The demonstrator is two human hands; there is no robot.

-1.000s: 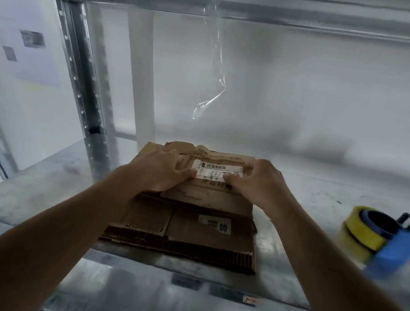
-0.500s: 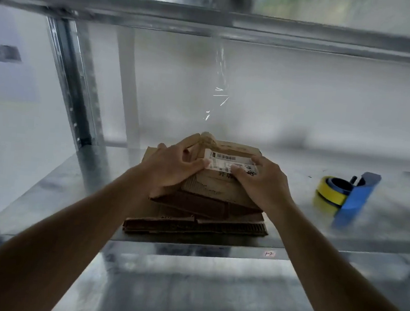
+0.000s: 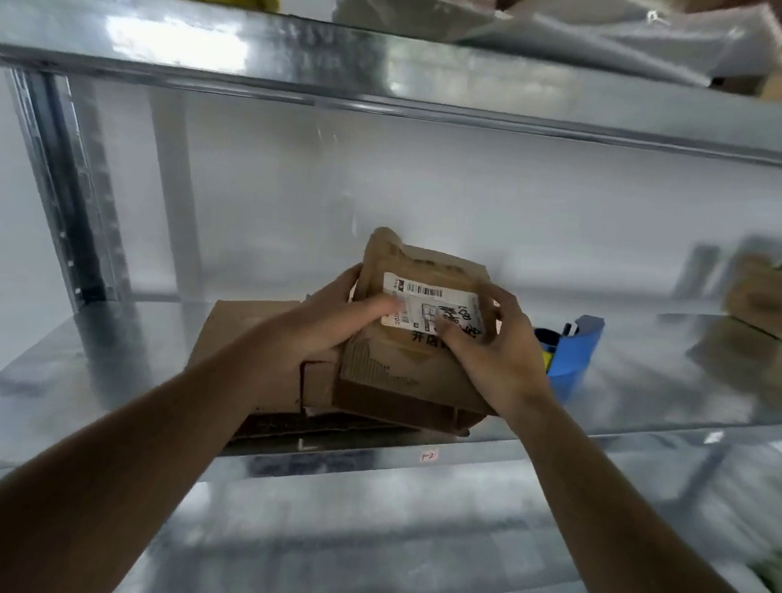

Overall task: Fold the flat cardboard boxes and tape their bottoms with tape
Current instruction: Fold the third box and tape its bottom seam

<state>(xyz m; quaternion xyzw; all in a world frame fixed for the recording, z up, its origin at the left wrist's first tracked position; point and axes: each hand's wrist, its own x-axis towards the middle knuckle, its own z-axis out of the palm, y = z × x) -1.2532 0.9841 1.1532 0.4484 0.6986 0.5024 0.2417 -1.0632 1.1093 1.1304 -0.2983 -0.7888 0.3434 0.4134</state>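
Left hand (image 3: 330, 324) and right hand (image 3: 493, 348) grip the flat cardboard box (image 3: 418, 346), covering its label; tape dispenser (image 3: 568, 354) half hidden

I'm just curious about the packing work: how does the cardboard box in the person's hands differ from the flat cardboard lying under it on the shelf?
The held box is lifted and tilted; the flat cardboard lies on the shelf. The held box carries a white barcode label; the flat cardboard's visible face shows none. Both are worn brown corrugated cardboard.
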